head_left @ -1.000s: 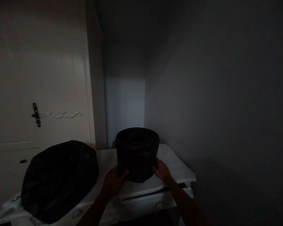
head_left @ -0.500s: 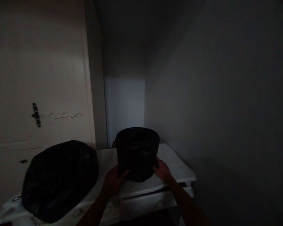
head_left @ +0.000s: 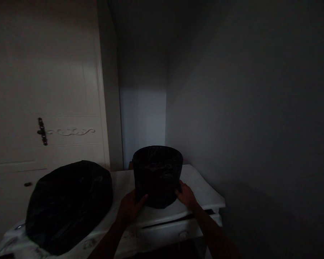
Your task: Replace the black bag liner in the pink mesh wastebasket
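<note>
A black trash bin (head_left: 158, 183), lined with a black plastic bag, stands upright on a white dresser (head_left: 197, 183). My left hand (head_left: 130, 207) grips its lower left side, thumb across the front and the other fingers hidden behind. On the lower right side, my right hand (head_left: 185, 194) holds the bin with its thumb in front. Left of the bin, apart from both hands, sits a second large black bag-covered object (head_left: 70, 205); what is inside it is too dark to tell.
A white wardrobe (head_left: 70, 79) with a dark handle (head_left: 42, 131) rises behind on the left. The grey wall (head_left: 248, 126) runs along the dresser's right side. Below the top, a drawer (head_left: 172, 232) with a pale knob shows a dark gap above it. The light is dim.
</note>
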Available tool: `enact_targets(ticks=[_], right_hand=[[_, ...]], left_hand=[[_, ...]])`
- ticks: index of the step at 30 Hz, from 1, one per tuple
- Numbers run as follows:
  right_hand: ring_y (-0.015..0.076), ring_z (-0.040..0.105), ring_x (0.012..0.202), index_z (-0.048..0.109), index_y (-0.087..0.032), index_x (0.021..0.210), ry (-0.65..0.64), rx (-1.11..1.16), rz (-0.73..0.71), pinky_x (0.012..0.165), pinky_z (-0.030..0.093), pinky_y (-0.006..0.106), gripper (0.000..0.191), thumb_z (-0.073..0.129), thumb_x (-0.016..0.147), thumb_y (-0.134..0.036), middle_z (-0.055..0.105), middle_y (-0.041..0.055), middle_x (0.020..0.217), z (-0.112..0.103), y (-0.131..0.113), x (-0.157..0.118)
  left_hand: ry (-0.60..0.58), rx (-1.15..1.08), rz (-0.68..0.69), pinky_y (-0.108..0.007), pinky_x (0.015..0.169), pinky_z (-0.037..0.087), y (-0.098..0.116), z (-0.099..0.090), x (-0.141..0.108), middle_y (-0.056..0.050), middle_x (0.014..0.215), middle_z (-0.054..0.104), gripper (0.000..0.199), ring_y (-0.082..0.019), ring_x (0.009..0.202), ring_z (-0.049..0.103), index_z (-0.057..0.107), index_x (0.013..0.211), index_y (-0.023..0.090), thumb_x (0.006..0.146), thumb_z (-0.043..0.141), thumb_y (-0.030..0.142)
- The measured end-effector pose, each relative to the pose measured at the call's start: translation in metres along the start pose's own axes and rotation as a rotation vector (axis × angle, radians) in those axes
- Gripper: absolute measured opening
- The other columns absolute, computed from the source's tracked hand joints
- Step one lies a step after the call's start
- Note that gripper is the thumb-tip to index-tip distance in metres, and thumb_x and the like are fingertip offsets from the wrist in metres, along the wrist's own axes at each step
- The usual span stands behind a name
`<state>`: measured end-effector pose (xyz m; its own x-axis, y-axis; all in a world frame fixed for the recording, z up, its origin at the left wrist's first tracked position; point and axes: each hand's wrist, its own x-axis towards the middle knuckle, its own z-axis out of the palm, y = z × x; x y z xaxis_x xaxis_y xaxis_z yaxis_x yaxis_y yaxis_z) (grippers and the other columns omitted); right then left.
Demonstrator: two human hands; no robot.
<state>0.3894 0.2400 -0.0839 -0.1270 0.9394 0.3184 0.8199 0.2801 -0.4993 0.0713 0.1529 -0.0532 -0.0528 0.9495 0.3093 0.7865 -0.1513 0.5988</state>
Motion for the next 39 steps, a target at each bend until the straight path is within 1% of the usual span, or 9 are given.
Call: enact_targets(ticks=[3, 7, 12, 14, 17, 20, 27, 35, 39], right_hand=[[0.0299, 0.069, 0.119, 0.047, -0.017, 0.155, -0.005, -0.001, 0.008, 0.103, 0.051, 0.039, 0.067, 0.056, 0.090, -0.032, 0.073, 0.0152, 0.132, -0.0012, -0.0009, -0.0001], [0.0290, 0.069, 0.120, 0.047, -0.018, 0.155, 0.000, 0.013, -0.008, 0.103, 0.051, 0.038, 0.067, 0.056, 0.090, -0.030, 0.073, 0.0135, 0.132, -0.0001, 0.0008, 0.0010], [0.0275, 0.067, 0.125, 0.049, -0.019, 0.152, 0.014, 0.012, -0.036, 0.109, 0.048, 0.038, 0.063, 0.055, 0.091, -0.030, 0.071, 0.0125, 0.137, 0.0039, 0.0052, 0.0026], [0.0282, 0.067, 0.125, 0.050, -0.018, 0.153, 0.014, 0.015, -0.031, 0.109, 0.048, 0.038, 0.064, 0.056, 0.090, -0.030, 0.071, 0.0132, 0.136, 0.0042, 0.0054, 0.0027], [0.0290, 0.068, 0.123, 0.049, -0.017, 0.154, 0.008, 0.024, -0.018, 0.105, 0.050, 0.038, 0.066, 0.057, 0.089, -0.031, 0.073, 0.0140, 0.133, 0.0029, 0.0040, 0.0024], [0.0284, 0.068, 0.122, 0.048, -0.017, 0.154, -0.005, 0.017, -0.016, 0.104, 0.050, 0.037, 0.067, 0.056, 0.090, -0.031, 0.073, 0.0139, 0.133, 0.0015, 0.0023, 0.0019], [0.0279, 0.068, 0.122, 0.049, -0.018, 0.153, -0.003, -0.001, -0.006, 0.106, 0.050, 0.038, 0.064, 0.054, 0.091, -0.031, 0.072, 0.0134, 0.133, 0.0015, 0.0019, 0.0012], [0.0289, 0.068, 0.123, 0.046, -0.017, 0.156, -0.003, 0.025, -0.022, 0.107, 0.049, 0.039, 0.068, 0.055, 0.090, -0.029, 0.072, 0.0141, 0.134, -0.0046, -0.0034, -0.0020], [0.0292, 0.066, 0.126, 0.046, -0.016, 0.157, -0.003, 0.032, -0.015, 0.110, 0.048, 0.039, 0.069, 0.055, 0.090, -0.029, 0.070, 0.0146, 0.139, -0.0054, -0.0042, -0.0027]], left_hand=[[0.010, -0.002, 0.008, -0.042, 0.107, 0.051, -0.0019, 0.0019, 0.0006, -0.014, 0.138, 0.072, 0.068, -0.032, 0.129, 0.068, 0.064, 0.138, 0.019, 0.095, 0.052, 0.070], [0.015, -0.014, 0.016, -0.042, 0.106, 0.052, 0.0002, 0.0009, -0.0003, -0.014, 0.136, 0.073, 0.064, -0.032, 0.128, 0.068, 0.065, 0.136, 0.020, 0.095, 0.053, 0.068], [0.005, -0.012, 0.010, -0.041, 0.107, 0.051, 0.0037, -0.0014, -0.0012, -0.013, 0.137, 0.073, 0.062, -0.031, 0.129, 0.067, 0.066, 0.135, 0.020, 0.095, 0.053, 0.066], [0.004, -0.012, 0.010, -0.041, 0.107, 0.051, 0.0033, -0.0014, -0.0010, -0.014, 0.137, 0.073, 0.063, -0.031, 0.129, 0.067, 0.066, 0.135, 0.019, 0.095, 0.053, 0.066], [-0.002, -0.012, 0.022, -0.042, 0.108, 0.050, 0.0011, -0.0006, -0.0005, -0.015, 0.137, 0.073, 0.064, -0.032, 0.129, 0.067, 0.066, 0.135, 0.018, 0.095, 0.053, 0.067], [-0.002, -0.007, 0.027, -0.044, 0.109, 0.050, -0.0001, -0.0001, -0.0004, -0.016, 0.138, 0.072, 0.067, -0.033, 0.130, 0.066, 0.064, 0.137, 0.017, 0.096, 0.051, 0.068], [-0.005, 0.005, 0.001, -0.043, 0.107, 0.051, 0.0019, -0.0015, -0.0008, -0.016, 0.136, 0.073, 0.066, -0.033, 0.128, 0.068, 0.064, 0.135, 0.017, 0.095, 0.051, 0.067], [-0.001, -0.032, 0.003, -0.042, 0.109, 0.050, 0.0019, -0.0017, -0.0019, -0.014, 0.139, 0.072, 0.067, -0.031, 0.130, 0.067, 0.063, 0.139, 0.019, 0.095, 0.053, 0.068], [-0.003, -0.025, 0.009, -0.042, 0.108, 0.051, 0.0044, -0.0033, -0.0024, -0.013, 0.139, 0.072, 0.065, -0.032, 0.130, 0.067, 0.065, 0.138, 0.020, 0.095, 0.053, 0.068]])
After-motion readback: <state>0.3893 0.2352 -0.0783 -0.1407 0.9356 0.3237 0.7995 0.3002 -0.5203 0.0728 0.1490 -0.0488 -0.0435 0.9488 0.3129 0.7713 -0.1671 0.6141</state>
